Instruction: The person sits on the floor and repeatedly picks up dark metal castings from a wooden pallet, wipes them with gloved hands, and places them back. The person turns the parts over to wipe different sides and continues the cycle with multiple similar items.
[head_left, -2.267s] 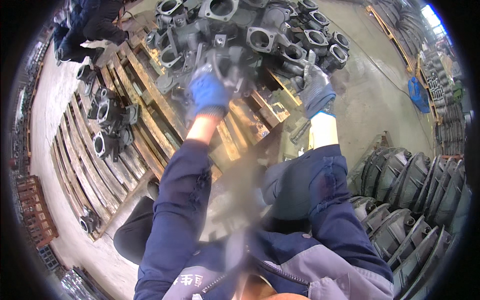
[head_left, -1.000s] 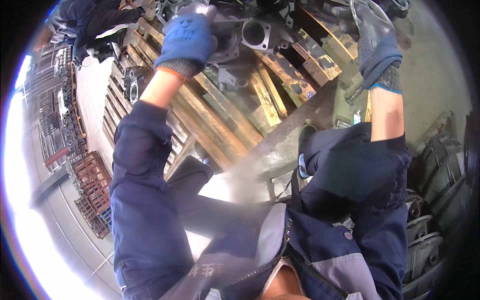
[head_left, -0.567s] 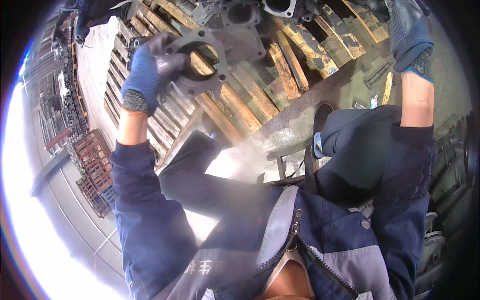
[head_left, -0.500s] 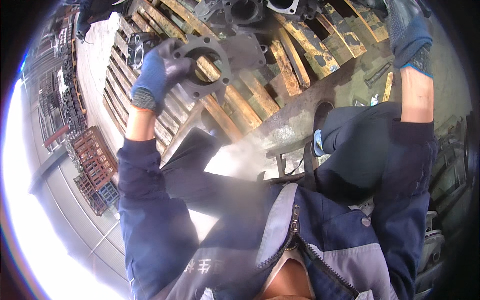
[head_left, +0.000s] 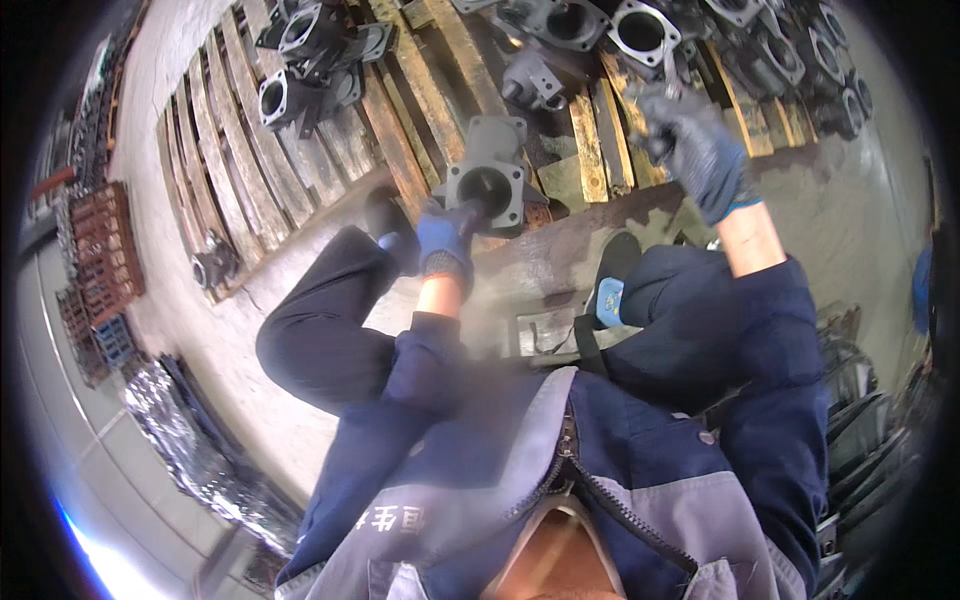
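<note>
Right hand [head_left: 695, 150] fisted around something hidden, left hand [head_left: 445, 235] clamped on casting [head_left: 488, 185] flange, arm outstretched.

A row of worn wooden pallets [head_left: 330, 150] lies on the pale concrete floor [head_left: 860, 220], their slats stained dark and rusty. On the far left pallet sits a small cluster of grey cast metal housings [head_left: 310, 55]; one lone dark casting [head_left: 213, 265] rests at that pallet's near edge. At the far right, a dense heap of similar flanged castings [head_left: 720, 30] covers the slats. In the middle, a grey flanged housing [head_left: 490, 175] with a round bore stands on the near edge of the pallets. A crumpled sheet of shiny plastic [head_left: 200, 450] lies on the floor at near left.
</note>
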